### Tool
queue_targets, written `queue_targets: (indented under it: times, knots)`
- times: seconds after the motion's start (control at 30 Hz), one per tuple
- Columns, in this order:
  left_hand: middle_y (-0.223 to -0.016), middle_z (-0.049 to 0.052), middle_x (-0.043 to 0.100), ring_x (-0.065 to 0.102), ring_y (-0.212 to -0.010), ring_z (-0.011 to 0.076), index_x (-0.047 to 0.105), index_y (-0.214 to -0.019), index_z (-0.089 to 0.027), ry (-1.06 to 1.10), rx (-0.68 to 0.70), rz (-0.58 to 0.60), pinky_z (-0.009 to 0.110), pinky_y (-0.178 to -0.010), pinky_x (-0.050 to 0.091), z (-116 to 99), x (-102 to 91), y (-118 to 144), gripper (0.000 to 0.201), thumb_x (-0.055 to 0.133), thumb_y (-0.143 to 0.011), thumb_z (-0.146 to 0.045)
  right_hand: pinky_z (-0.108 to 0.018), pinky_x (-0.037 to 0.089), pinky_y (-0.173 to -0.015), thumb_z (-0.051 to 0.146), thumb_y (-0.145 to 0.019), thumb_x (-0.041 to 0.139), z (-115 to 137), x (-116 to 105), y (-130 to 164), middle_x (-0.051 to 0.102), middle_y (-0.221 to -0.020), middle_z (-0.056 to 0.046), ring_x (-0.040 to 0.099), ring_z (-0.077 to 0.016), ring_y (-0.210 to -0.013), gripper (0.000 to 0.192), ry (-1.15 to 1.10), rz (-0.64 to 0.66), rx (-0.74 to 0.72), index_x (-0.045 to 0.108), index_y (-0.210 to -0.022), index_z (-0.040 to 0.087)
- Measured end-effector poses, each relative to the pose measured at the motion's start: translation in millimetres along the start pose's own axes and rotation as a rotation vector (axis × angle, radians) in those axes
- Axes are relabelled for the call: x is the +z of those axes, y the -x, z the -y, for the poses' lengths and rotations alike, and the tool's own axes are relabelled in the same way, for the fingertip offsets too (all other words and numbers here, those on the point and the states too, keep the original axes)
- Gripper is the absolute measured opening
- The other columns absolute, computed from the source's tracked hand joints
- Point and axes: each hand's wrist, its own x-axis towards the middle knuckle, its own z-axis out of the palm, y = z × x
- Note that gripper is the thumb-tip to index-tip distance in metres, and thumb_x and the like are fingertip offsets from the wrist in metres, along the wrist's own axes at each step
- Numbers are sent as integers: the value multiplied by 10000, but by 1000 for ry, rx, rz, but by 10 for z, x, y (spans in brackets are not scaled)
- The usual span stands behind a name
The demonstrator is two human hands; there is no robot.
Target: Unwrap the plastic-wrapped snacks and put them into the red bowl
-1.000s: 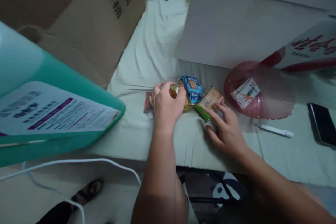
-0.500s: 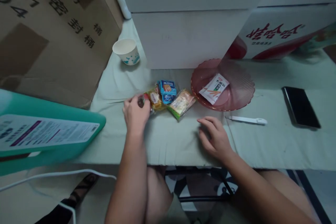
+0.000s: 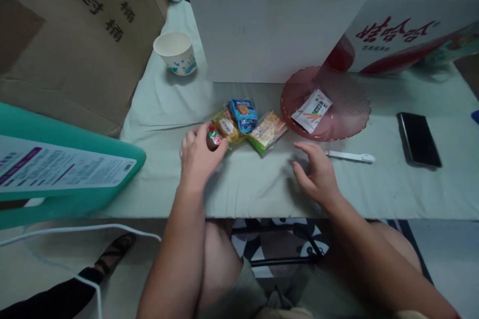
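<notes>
The left hand (image 3: 200, 159) reaches over the pale, cloth-covered tabletop (image 3: 250, 189), its grip curved around a red-wrapped snack packet (image 3: 213, 138). The packet sits in the gap between thumb and forefinger, at the left end of a small row of snacks; whether the fingers press on it, I cannot tell. Just right of that grip, beside the red packet, lies a yellow-wrapped snack cake (image 3: 227, 128), with blue biscuit packets (image 3: 243, 109) at its far right side. A clear cracker packet (image 3: 267, 132) with a green end lies next to these, slanting toward the pink ribbed bowl (image 3: 352, 112).

The right hand (image 3: 318, 174) is near the tabletop in front of the bowl, its grip wide and holding nothing, thumb and forefinger pointing left. The cracker packet is the nearest snack to it, slightly apart. White snack sachets (image 3: 313, 111) lie inside the bowl; a slim white tool (image 3: 354, 157) is just right of that hand.
</notes>
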Motion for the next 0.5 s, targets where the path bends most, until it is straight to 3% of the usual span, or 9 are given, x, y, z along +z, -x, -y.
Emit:
queue_targets:
  times: [0.1, 0.17, 0.23, 0.3, 0.43, 0.5]
  knots:
    - [-1378, 203, 601, 501, -1375, 450, 626, -1377, -204, -15, 71, -124, 644, -1160, 374, -68, 100, 80, 587, 696, -818, -371, -507, 540, -1033, 243, -907, 569, -41, -53, -83, 688, -1327, -142, 665, -299, -1231, 517, -63, -10, 85, 518, -1420, 229]
    - [-1388, 188, 601, 481, -1412, 425, 657, -1288, -191, 41, 223, -225, 621, -1195, 347, -181, 184, 150, 496, 688, -817, -345, -518, 535, -1048, 272, -917, 563, -81, -99, -101, 687, -1352, -154, 662, -297, -1257, 594, -113, 9, 161, 448, -1497, 216]
    - [-1324, 151, 648, 532, -1381, 352, 668, -1212, -189, 126, 450, -210, 535, -1199, 384, -328, 298, 221, 385, 646, -850, -316, -535, 523, -1067, 300, -919, 558, -134, -150, -93, 682, -1369, -167, 656, -301, -1277, 601, -146, 39, 215, 453, -1502, 197]
    - [-1308, 143, 666, 576, -1335, 315, 664, -1218, -179, 147, 578, -122, 481, -1175, 422, -477, 440, 276, 372, 631, -868, -300, -553, 516, -1075, 321, -908, 558, -200, -208, -66, 665, -1396, -179, 647, -313, -1292, 580, -142, 47, 253, 500, -1467, 180]
    - [-1501, 209, 552, 466, -1439, 410, 603, -1392, -177, -30, 462, -18, 585, -1175, 378, -694, 699, 298, 582, 708, -835, -310, -574, 508, -1081, 340, -870, 565, -359, -372, 32, 620, -1452, -200, 613, -335, -1333, 628, -62, 14, 324, 512, -1468, 155]
    - [-1475, 203, 581, 456, -1443, 421, 616, -1386, -200, -106, 415, -4, 618, -1174, 347, -773, 763, 283, 557, 694, -840, -284, -573, 509, -1080, 346, -861, 563, -432, -468, 93, 614, -1455, -205, 606, -341, -1335, 615, -43, 15, 338, 535, -1442, 146]
